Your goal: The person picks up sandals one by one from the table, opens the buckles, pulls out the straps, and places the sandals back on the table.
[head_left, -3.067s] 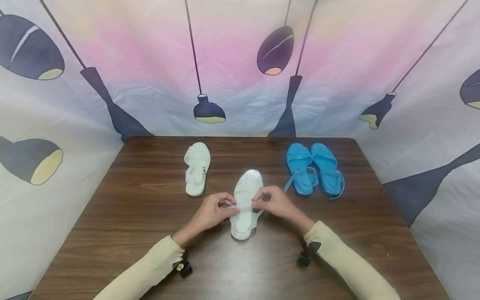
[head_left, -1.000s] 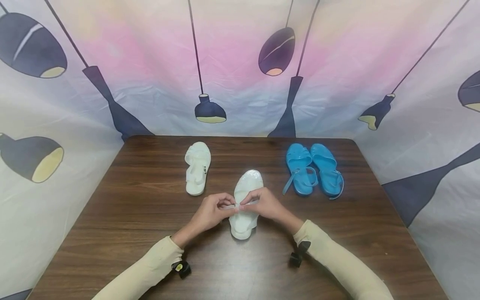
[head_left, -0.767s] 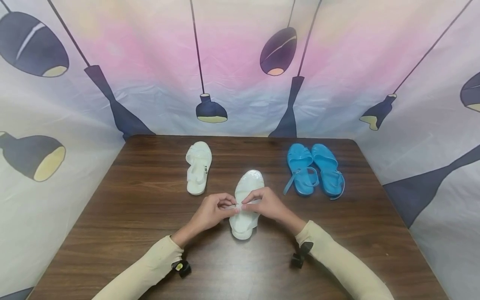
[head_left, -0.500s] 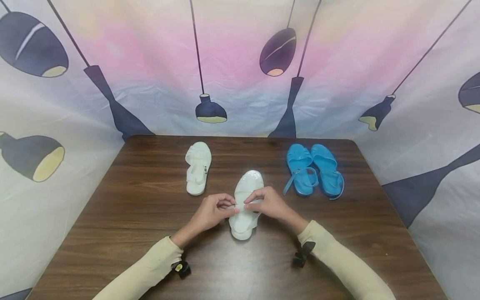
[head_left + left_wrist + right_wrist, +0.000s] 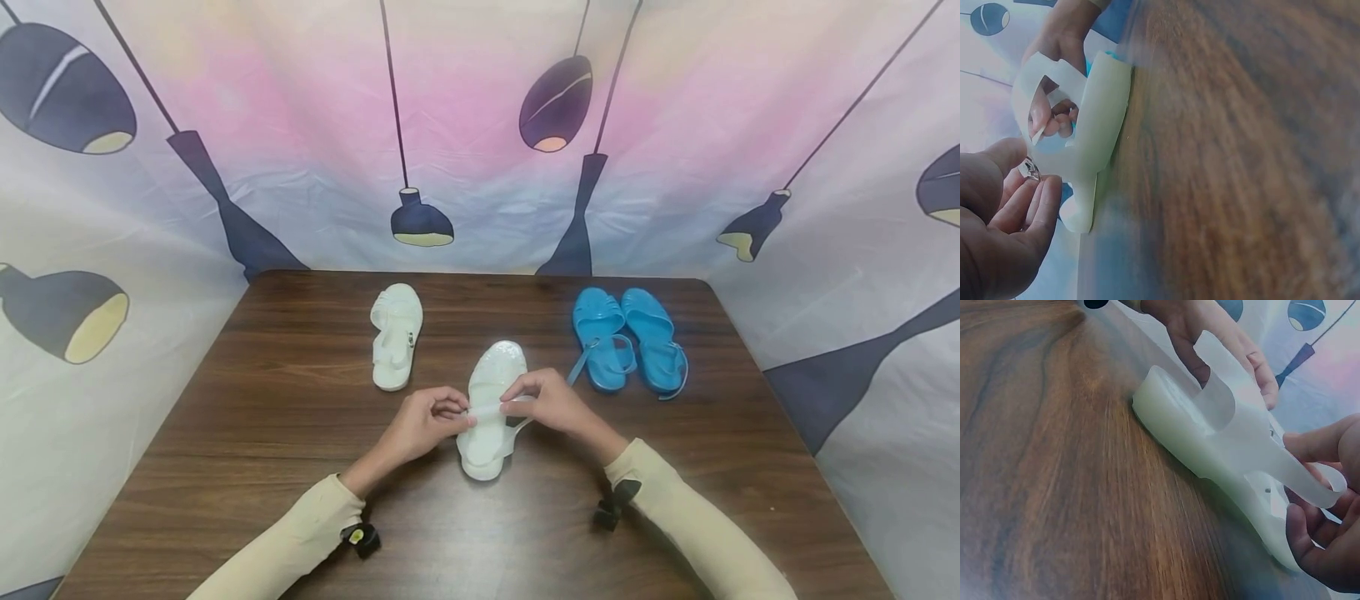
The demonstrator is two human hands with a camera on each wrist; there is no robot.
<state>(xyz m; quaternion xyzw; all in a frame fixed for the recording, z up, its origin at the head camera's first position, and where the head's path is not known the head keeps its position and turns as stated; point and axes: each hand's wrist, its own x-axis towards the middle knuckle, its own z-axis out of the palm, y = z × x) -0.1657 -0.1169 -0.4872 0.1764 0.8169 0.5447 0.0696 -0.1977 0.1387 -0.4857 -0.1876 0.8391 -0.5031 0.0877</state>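
Observation:
A white sandal (image 5: 486,454) stands sole down on the table, toe pointing away, between my two hands. My left hand (image 5: 429,423) pinches the small metal buckle (image 5: 1032,169) at the sandal's left side between thumb and fingers. Opposite it, my right hand (image 5: 551,404) holds the white ankle strap (image 5: 1304,481), which bends round in a loop near its fingers. The strap's tip is hidden among those fingers. The heel part (image 5: 1179,406) rises toward me, with the left hand showing behind it in the right wrist view.
A second white sandal (image 5: 396,337) lies at the back left of the wooden table (image 5: 262,467). Two blue sandals, a left one (image 5: 600,317) and a right one (image 5: 651,321), sit side by side at the back right. A printed cloth (image 5: 480,117) hangs behind.
My right hand first came in to the left fingertips with the strap, then drew back to the right, widening the gap between the hands. The left hand stays nearly still at the buckle.

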